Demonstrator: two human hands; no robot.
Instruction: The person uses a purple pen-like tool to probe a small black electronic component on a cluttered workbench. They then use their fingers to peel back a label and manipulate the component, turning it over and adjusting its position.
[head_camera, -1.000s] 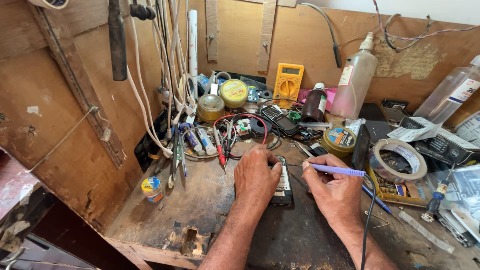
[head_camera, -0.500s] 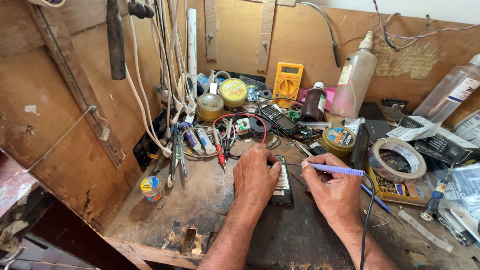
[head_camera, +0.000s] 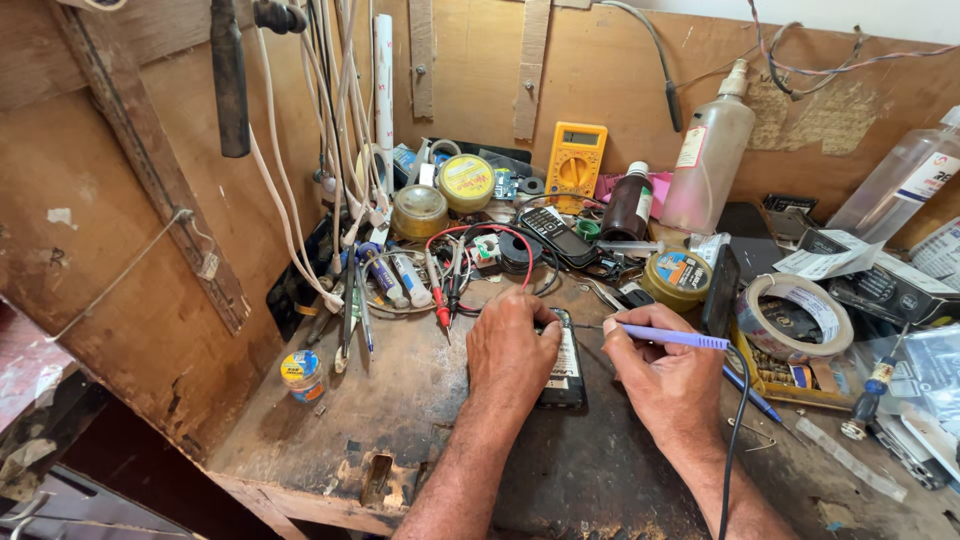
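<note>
My left hand (head_camera: 512, 350) lies flat over a small black phone (head_camera: 565, 372) with its back open, pressing it onto the worn wooden bench (head_camera: 400, 420). My right hand (head_camera: 665, 375) grips a blue-handled soldering iron (head_camera: 665, 336) like a pen, its thin tip pointing left at the phone's upper end. The iron's black cord (head_camera: 735, 440) runs down past my right wrist. Most of the phone is hidden under my left palm.
Behind the phone lie red and black probe leads (head_camera: 445, 290), a yellow multimeter (head_camera: 575, 160), tins, a brown bottle (head_camera: 628, 205), a spray bottle (head_camera: 708, 160) and another phone (head_camera: 556, 236). A tape roll (head_camera: 795, 315) and screwdriver (head_camera: 870, 385) sit right. Cables (head_camera: 340, 150) hang at the left wall.
</note>
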